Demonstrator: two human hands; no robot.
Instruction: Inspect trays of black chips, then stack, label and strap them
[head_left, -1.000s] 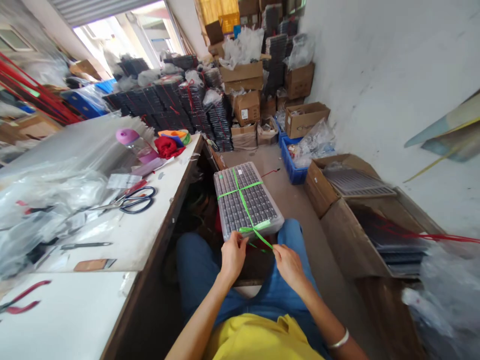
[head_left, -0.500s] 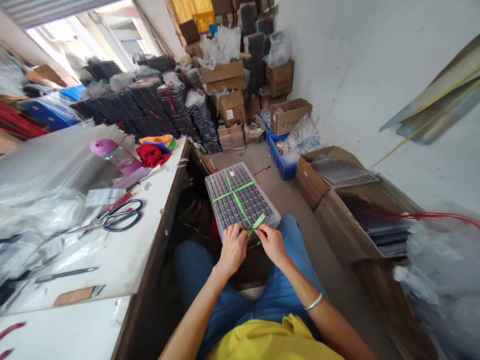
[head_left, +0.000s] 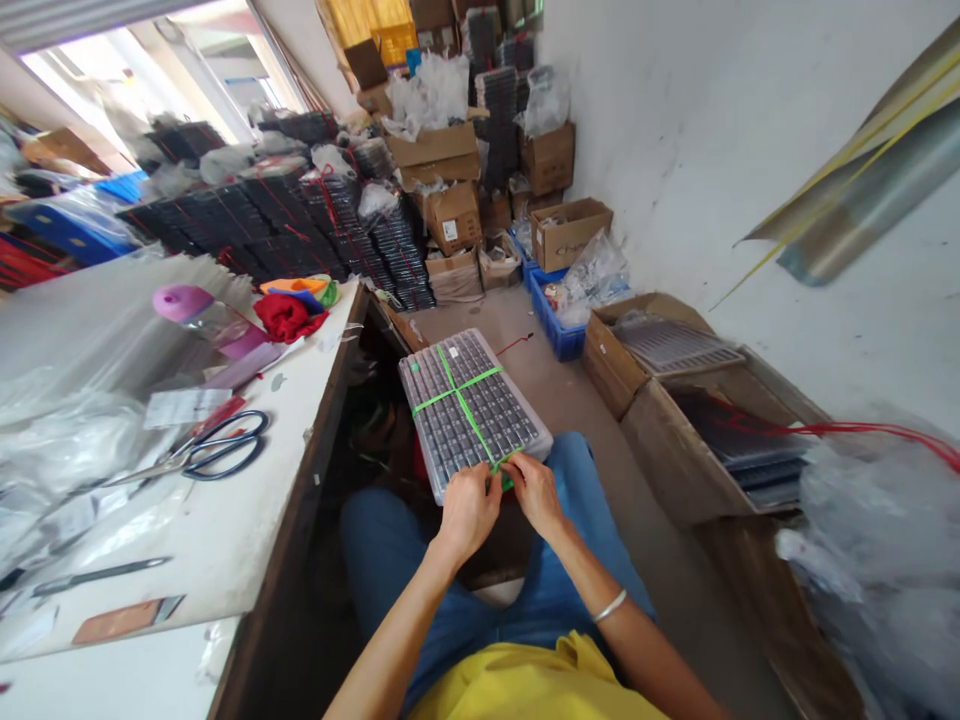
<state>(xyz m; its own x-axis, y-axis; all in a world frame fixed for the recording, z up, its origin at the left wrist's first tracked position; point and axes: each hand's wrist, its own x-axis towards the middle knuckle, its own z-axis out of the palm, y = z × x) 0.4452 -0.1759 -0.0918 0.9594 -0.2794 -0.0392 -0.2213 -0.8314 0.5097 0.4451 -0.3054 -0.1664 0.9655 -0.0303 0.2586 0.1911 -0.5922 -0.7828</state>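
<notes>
A stack of clear plastic trays (head_left: 431, 420) filled with rows of small dark parts rests on or near my knees. Bright green strapping ribbon (head_left: 471, 420) crosses over its top both ways. At the near edge of the stack, my left hand (head_left: 471, 508) is closed, pinching the ribbon. Close beside it my right hand (head_left: 534, 492) also pinches the ribbon, its fingers bent over the stack's edge. The ribbon's ends between the fingers are mostly hidden.
To the left, a white table (head_left: 285, 440) carries scissors (head_left: 225, 445), a pen (head_left: 105, 575), a flat blade (head_left: 127, 618) and a pink-capped bottle (head_left: 214, 315). Open cardboard boxes (head_left: 637, 370) and a blue crate (head_left: 559, 335) stand along the right. Strapped dark stacks (head_left: 277, 215) fill the back.
My hands have drawn the ribbon down against the near edge; the loose ends that stuck up are now lower. The view has shifted slightly to the right.
</notes>
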